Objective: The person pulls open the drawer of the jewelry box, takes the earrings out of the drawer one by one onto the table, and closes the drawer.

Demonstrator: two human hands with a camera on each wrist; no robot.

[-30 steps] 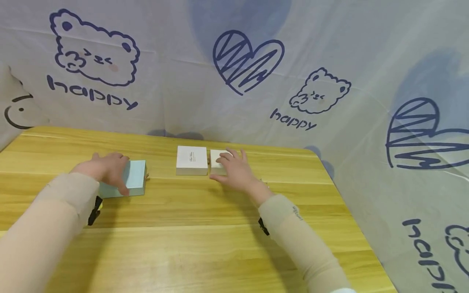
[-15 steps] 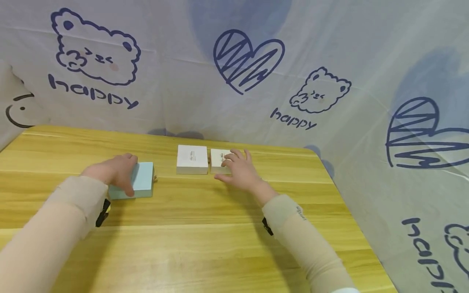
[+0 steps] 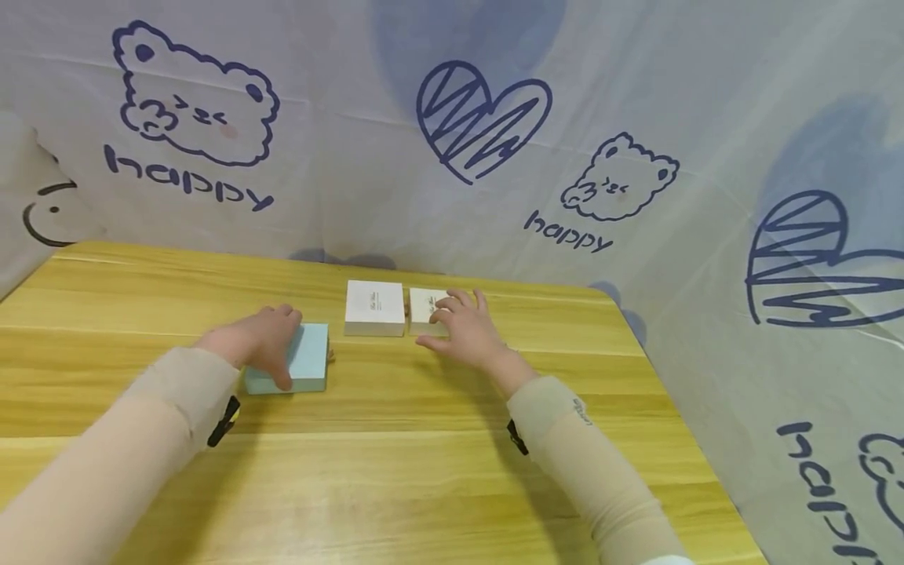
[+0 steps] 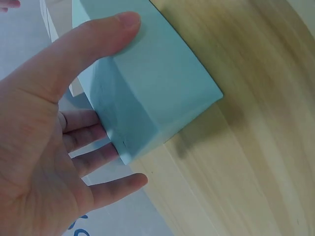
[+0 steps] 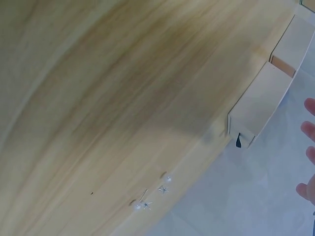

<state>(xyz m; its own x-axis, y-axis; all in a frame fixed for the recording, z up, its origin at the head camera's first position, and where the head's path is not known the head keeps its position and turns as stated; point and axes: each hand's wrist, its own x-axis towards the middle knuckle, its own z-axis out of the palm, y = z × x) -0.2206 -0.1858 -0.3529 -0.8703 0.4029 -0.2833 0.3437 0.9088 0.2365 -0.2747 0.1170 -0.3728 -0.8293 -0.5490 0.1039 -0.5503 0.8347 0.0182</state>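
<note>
My left hand (image 3: 257,345) grips a light blue box (image 3: 309,353) at the left of the wooden table, thumb along its near side. In the left wrist view, the fingers of the left hand (image 4: 44,132) lie against the far side of the blue box (image 4: 162,73). A small cord tab sticks out of its right end. My right hand (image 3: 466,329) hovers with spread, bent fingers by a small white box (image 3: 422,308), hiding its right part. The right wrist view shows the fingertips apart from this small box (image 5: 263,98), which has a dark tab.
A larger white box (image 3: 374,308) with printed lettering stands just left of the small one. Two star-shaped earrings (image 5: 146,204) lie on the table (image 5: 123,113) near its far edge. A printed cloth (image 3: 339,157) hangs behind the table.
My left hand has slid the blue box to the right and slightly nearer, towards the white boxes. The right hand has shifted a little right, uncovering more of the small white box.
</note>
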